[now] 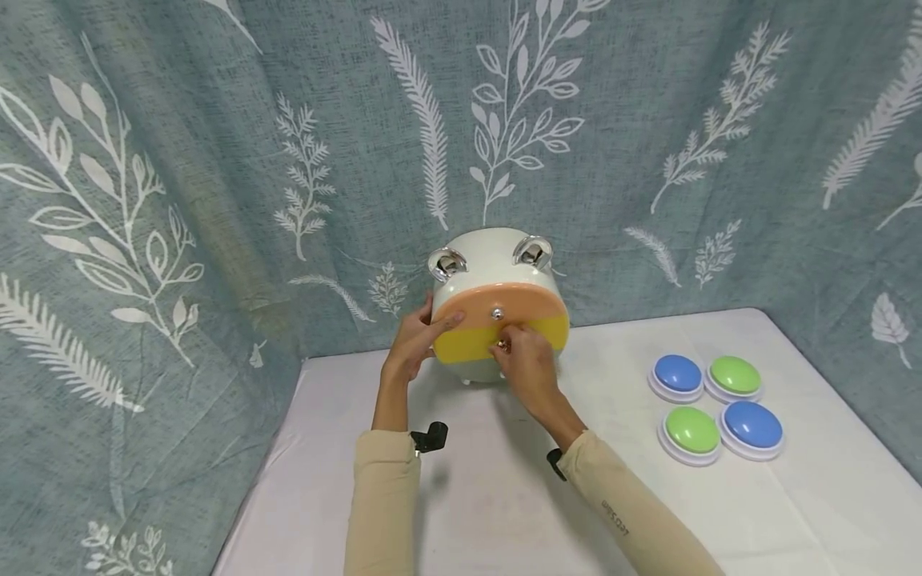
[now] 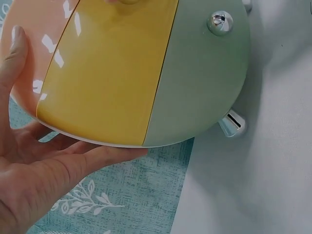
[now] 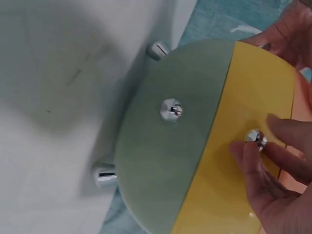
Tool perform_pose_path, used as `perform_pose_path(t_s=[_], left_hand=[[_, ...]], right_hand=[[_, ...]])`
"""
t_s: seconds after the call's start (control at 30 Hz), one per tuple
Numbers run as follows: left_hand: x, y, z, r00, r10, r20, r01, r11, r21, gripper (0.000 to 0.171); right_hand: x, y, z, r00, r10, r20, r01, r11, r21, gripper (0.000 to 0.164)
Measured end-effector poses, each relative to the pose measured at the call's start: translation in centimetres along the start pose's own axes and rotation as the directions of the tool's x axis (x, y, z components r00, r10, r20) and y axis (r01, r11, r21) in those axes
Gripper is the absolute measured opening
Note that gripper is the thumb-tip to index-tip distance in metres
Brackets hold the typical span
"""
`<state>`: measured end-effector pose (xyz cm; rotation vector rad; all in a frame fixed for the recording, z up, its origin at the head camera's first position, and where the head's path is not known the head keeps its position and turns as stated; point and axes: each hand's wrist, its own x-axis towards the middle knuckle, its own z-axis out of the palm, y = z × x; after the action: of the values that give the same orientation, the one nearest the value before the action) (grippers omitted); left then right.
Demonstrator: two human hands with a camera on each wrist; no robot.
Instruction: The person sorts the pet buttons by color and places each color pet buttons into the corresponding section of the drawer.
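At the far side of a white-covered table [image 1: 479, 512], near a leaf-patterned curtain [image 1: 634, 144], a rounded box [image 1: 497, 296] shows in the head view with two silver loops [image 1: 534, 253] on top. Its left side is gripped by the left hand [image 1: 415, 340], while the right hand [image 1: 529, 364] reaches across the yellow panel [image 1: 464, 344]. Four domed buttons [image 1: 692, 430] – two blue, two green – sit near one another to the right, well apart from the box.

From the left wrist, the left thumb lies against the orange panel [image 2: 36, 58] and the other fingers wrap round the box's side, so the hold is firm to the eye. The green panel [image 2: 204, 83] carries its own silver knob, with a silver foot [image 2: 233, 124] beyond its edge.

From the right wrist, the thumb and fingers close round the yellow panel's knob [image 3: 255, 138] – a pinch – with the left hand at the box's edge, upper right.
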<state>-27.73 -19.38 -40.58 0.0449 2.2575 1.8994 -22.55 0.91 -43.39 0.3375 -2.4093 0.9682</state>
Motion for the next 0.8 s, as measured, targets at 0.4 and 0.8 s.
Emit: perform_pose_path(t_s=[0.4, 0.8], left_hand=[[0.2, 0.0, 0.1, 0.999, -0.017, -0.034, 0.016, 1.000, -0.020, 0.100], [0.2, 0.3, 0.3, 0.998, -0.014, -0.057, 0.013, 1.000, -0.023, 0.101]], right_hand=[[0.3, -0.3, -0.2, 0.995, -0.052, 0.080, 0.055, 0.998, -0.044, 0.011], [-2.3, -0.6, -1.2, 0.985, -0.169, 0.041, 0.173, 0.978, -0.113, 0.016]])
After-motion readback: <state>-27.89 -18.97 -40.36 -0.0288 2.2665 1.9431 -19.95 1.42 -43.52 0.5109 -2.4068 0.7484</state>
